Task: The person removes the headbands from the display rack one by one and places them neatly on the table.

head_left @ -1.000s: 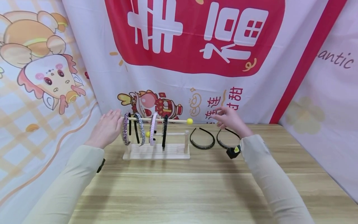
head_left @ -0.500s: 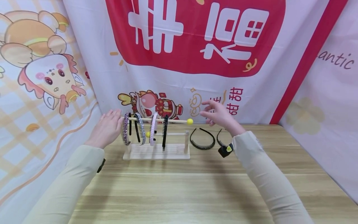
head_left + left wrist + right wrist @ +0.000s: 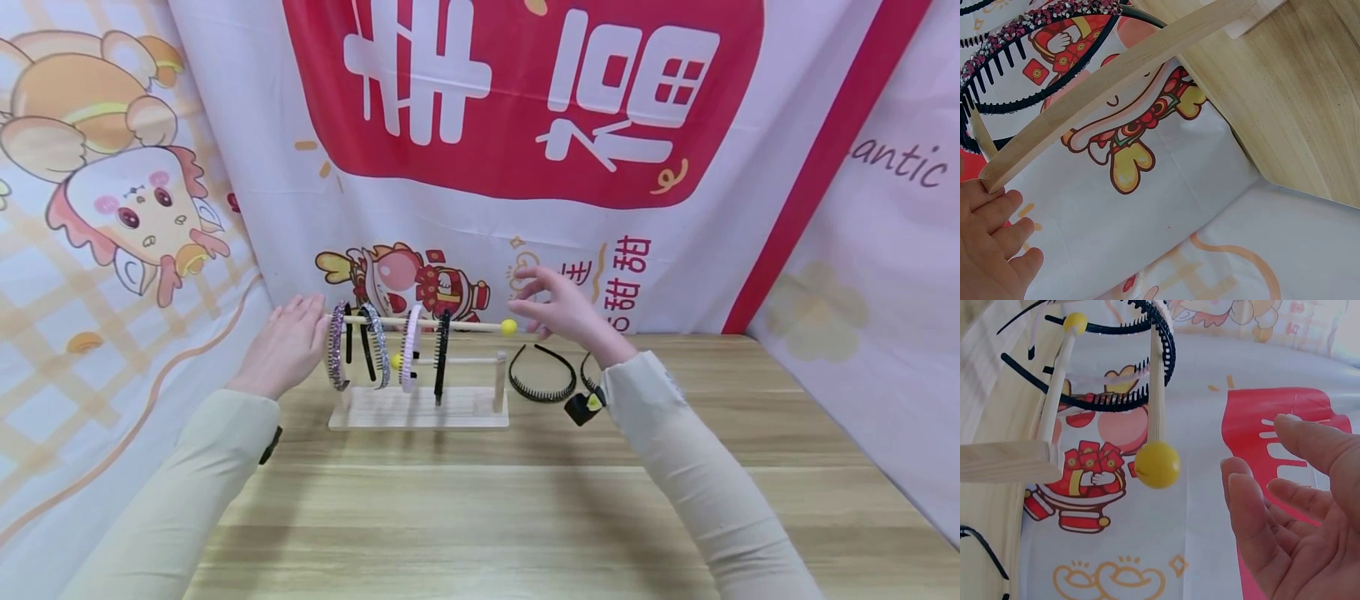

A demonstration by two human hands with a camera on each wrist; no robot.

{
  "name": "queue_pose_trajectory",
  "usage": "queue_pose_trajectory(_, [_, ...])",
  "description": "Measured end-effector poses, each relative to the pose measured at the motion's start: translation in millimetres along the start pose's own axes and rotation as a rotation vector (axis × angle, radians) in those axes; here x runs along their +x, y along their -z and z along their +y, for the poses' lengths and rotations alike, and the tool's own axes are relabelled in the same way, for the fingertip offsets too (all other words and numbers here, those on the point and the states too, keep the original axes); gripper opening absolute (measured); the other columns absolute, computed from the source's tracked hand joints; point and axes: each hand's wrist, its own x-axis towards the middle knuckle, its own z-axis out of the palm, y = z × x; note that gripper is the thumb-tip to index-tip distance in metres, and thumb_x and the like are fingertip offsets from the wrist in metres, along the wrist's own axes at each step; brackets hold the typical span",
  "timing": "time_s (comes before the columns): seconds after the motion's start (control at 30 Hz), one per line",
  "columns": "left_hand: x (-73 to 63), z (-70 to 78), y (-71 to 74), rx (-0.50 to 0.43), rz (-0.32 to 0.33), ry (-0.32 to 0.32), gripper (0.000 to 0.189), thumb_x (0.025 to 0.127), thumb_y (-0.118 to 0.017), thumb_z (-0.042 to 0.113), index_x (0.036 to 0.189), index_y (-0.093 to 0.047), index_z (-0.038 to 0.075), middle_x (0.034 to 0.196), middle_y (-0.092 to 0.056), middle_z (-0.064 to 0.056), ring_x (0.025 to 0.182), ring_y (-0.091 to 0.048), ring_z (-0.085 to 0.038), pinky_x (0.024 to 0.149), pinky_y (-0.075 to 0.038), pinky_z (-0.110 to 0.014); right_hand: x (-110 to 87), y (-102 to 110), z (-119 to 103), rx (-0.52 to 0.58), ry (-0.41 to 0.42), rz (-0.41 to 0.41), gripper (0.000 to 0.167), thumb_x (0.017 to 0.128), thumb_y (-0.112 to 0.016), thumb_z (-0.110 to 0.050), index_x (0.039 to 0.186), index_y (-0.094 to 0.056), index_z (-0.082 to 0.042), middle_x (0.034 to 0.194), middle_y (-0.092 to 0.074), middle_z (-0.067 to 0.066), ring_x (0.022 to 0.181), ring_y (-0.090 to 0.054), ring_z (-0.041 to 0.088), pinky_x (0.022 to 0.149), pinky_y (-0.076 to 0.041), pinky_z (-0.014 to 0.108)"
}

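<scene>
- The right hand (image 3: 566, 308) holds nothing; its thumb and fingers stand apart, curved, just right of a smooth, round yellow ball (image 3: 1157, 464).
- The left hand (image 3: 285, 346) lies loosely extended, fingers touching the squared left post (image 3: 1110, 81) of a pale, grained wood stand (image 3: 465, 408).
- The ball caps the right end of the stand's upper rod (image 3: 476, 324); four toothed headbands hang there, left to right: purple-pink glitter (image 3: 336, 346), silver glitter (image 3: 378, 342), pale pink (image 3: 408, 346), and black (image 3: 442, 358).
- A lower rod (image 3: 457, 360) runs left from the right post.
- Right of the stand, a black toothed headband (image 3: 542, 396) lies on the wood-grain table (image 3: 495, 517); another (image 3: 588, 375) is partly hidden by the right wrist.
- On the far cloth (image 3: 450, 208), a red patch bears a large white "福"; smaller red "甜" shows below.
- The right cloth (image 3: 892, 267) reads "antic", its start unclear.
</scene>
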Motion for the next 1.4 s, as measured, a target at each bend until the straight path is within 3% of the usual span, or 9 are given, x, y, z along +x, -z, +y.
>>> queue_pose_trajectory(0.23, [-0.7,-0.4,0.1,-0.004,0.005,0.001,0.055,0.102,-0.017,0.028,0.140,-0.020,-0.011,0.143,-0.021,-0.031,0.132,-0.013,-0.046,0.109,-0.003,-0.053,0.6,-11.8,-7.4,0.023,0.044,-0.040,0.055,0.087,-0.065,-0.020,0.136,-0.041,-0.013,0.111,-0.052,0.011,0.070,-0.061,0.029,0.058,-0.056,0.037])
queue_pose_trajectory(0.5, [-1.4,1.8,3.0,-0.005,0.002,0.002,0.054,0.102,-0.018,0.028,0.140,-0.019,-0.011,0.143,-0.021,-0.030,0.132,-0.013,-0.046,0.109,-0.003,-0.053,2.2,-27.8,-12.1,0.026,0.086,-0.065,0.055,0.087,-0.066,-0.019,0.136,-0.041,-0.015,0.119,-0.051,0.014,0.069,-0.062,0.027,0.062,-0.055,0.047])
queue_pose_trajectory(0.77, [-1.3,1.9,2.0,0.000,0.004,0.002,0.055,0.102,-0.017,0.028,0.140,-0.019,-0.011,0.143,-0.021,-0.030,0.132,-0.013,-0.046,0.109,-0.003,-0.053,6.4,-45.6,-13.6,0.006,0.067,-0.093,0.058,0.084,-0.068,-0.022,0.136,-0.041,-0.018,0.123,-0.049,0.009,0.068,-0.062,0.024,0.056,-0.056,0.036])
queue_pose_trajectory(1.4, [-2.4,2.0,1.3,0.006,0.002,0.006,0.055,0.101,-0.017,0.028,0.140,-0.021,-0.011,0.142,-0.022,-0.031,0.132,-0.014,-0.046,0.109,-0.004,-0.053,18.4,-88.7,-13.9,-0.003,0.023,-0.164,0.061,0.084,-0.069,-0.019,0.137,-0.039,-0.018,0.134,-0.041,0.014,0.072,-0.063,0.028,0.055,-0.056,0.033])
